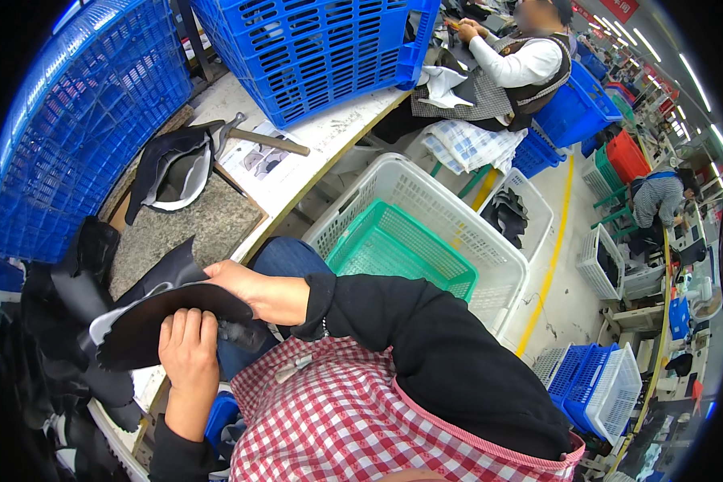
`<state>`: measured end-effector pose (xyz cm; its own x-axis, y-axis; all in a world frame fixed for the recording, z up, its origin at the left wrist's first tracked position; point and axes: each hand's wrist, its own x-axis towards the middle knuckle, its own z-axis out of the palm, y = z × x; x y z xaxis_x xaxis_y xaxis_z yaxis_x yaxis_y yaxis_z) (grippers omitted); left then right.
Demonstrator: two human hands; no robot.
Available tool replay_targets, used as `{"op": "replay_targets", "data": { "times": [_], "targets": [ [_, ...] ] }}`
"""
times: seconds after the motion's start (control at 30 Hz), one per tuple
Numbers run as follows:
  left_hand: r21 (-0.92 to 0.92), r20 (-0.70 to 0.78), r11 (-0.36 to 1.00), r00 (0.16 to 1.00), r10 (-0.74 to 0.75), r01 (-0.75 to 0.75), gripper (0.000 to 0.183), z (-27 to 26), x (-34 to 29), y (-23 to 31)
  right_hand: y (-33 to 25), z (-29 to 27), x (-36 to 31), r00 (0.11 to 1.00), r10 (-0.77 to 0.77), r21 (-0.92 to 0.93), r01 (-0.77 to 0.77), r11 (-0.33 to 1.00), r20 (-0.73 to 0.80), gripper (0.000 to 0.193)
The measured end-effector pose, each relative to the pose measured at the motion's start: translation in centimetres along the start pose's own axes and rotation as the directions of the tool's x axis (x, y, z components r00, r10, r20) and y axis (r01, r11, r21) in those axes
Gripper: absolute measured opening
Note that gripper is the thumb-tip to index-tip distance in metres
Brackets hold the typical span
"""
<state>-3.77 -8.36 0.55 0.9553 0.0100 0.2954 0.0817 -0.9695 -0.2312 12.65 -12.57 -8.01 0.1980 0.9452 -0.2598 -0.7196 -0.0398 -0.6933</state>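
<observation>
A black leather shoe upper [157, 321] with a pale lining edge is held up in front of me over the near end of the bench. My left hand [189, 345] has its fingers bent over the lower side of it. From the right, my right hand [245, 287] grips its upper edge, the thumb hidden in part. Another black upper [171, 173] with a grey-white lining lies on a rough stone slab [169, 233] just beyond. A hammer [269, 143] with a wooden handle rests past that, across a printed sheet [265, 169].
Black leather pieces [48, 345] heap up at the left. Blue crates [80, 120] [321, 60] stand along the bench. On my right, a white basket [502, 277] holds a green basket [394, 245]. A co-worker [530, 64] sits beyond; a yellow line [550, 281] marks the floor.
</observation>
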Motion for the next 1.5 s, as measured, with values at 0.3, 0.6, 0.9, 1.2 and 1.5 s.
{"op": "replay_targets", "data": {
  "times": [0.3, 0.6, 0.9, 1.2, 1.5],
  "targets": [
    [-0.067, -0.256, 0.997, 0.966, 0.012, -0.031, 0.027, -4.9, 0.1, -2.7, -3.4, 3.2, -2.1, 0.994, -0.055, 0.212, 0.033, 0.977, 0.097, 0.011],
    [-0.092, -0.44, 0.994, 0.898, 0.01, -0.056, 0.024, -1.3, 1.6, -4.2, -4.2, 3.8, -1.0, 0.999, -0.034, 0.262, 0.027, 0.965, 0.025, 0.013],
    [-0.218, -0.233, 0.964, 0.968, 0.099, -0.151, 0.021, 3.3, 1.0, -5.3, -0.8, -2.1, 0.4, 0.998, 0.067, 0.394, -0.067, 0.917, 0.012, 0.013],
    [-0.62, -0.14, 0.745, 0.969, 0.205, -0.248, 0.024, 0.8, 1.0, -8.8, -1.6, 0.3, -3.8, 0.998, -0.021, 0.165, 0.031, 0.986, -0.064, 0.024],
    [-0.693, -0.04, 0.708, 0.987, 0.153, -0.138, 0.024, 0.8, 1.8, -8.0, -3.1, 2.4, -7.7, 0.968, -0.116, -0.135, 0.088, 0.987, -0.222, 0.04]
  ]
}}
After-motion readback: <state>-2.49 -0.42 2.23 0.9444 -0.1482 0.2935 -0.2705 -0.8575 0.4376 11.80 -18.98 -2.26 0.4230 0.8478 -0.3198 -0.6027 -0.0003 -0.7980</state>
